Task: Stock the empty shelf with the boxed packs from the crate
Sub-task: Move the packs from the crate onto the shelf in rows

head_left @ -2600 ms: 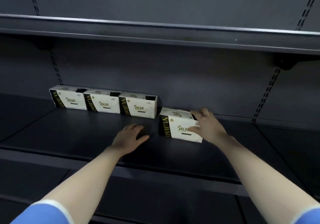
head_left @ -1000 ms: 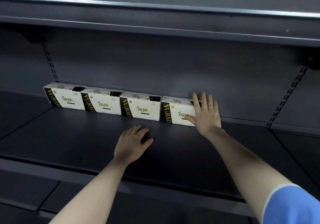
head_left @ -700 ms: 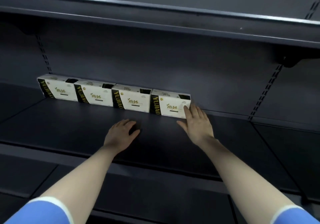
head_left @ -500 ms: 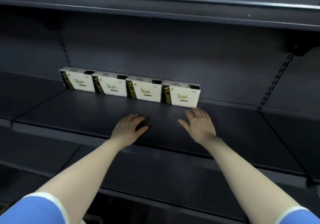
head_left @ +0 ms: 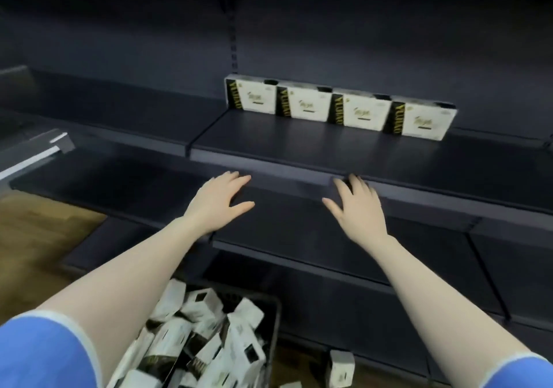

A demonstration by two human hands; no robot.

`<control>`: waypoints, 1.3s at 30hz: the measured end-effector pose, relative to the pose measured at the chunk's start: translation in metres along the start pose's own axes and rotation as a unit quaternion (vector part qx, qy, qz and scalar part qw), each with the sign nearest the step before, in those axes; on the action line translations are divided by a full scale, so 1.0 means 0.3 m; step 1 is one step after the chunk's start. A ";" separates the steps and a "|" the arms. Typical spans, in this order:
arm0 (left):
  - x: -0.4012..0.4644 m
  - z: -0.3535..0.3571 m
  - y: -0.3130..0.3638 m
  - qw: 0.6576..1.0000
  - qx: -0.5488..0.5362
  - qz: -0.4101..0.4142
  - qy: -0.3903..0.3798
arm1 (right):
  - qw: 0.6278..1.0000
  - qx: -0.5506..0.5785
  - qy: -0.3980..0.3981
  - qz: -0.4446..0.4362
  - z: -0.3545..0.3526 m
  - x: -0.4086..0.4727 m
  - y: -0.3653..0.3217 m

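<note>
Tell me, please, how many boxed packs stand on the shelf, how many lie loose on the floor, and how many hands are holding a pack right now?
Boxed packs in the row on the shelf: 4
Loose packs on the floor: 2 visible
Hands holding a pack: 0, left hand and right hand both empty
Total packs counted: 6, the crate pile excluded.

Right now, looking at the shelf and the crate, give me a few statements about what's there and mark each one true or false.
1. Four boxed packs stand in a row at the back of the shelf. True.
2. The right hand grips a pack. False: it is open and holds nothing.
3. The crate below holds more packs. True.
4. The left hand rests on the packs on the shelf. False: it is well in front of them, open.
5. One pack on the floor lies outside the crate. True.
</note>
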State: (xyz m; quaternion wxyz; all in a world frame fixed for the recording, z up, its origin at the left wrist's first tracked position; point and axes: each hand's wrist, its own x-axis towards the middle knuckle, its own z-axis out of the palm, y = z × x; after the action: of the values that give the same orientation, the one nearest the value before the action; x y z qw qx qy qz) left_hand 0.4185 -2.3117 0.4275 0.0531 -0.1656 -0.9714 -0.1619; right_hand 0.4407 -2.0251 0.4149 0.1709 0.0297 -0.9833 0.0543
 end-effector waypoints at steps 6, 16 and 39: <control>-0.208 -0.050 -0.315 0.996 -0.019 -0.088 -0.026 | 0.998 0.007 -0.063 0.004 0.108 -0.110 -0.302; -0.331 0.184 -0.544 0.982 -0.021 -0.144 -0.124 | 0.976 0.033 -0.214 -0.025 0.419 -0.229 -0.469; -0.469 0.873 -1.116 0.922 -0.041 -0.270 -0.276 | 0.907 0.103 -0.406 0.043 1.128 -0.405 -0.717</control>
State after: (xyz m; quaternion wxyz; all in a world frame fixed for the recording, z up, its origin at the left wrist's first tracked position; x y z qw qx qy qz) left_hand 0.4242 -2.5663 0.0593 -0.2696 0.0626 -0.9479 -0.1579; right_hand 0.4588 -2.2732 0.0777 -0.2493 0.0241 -0.9571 0.1457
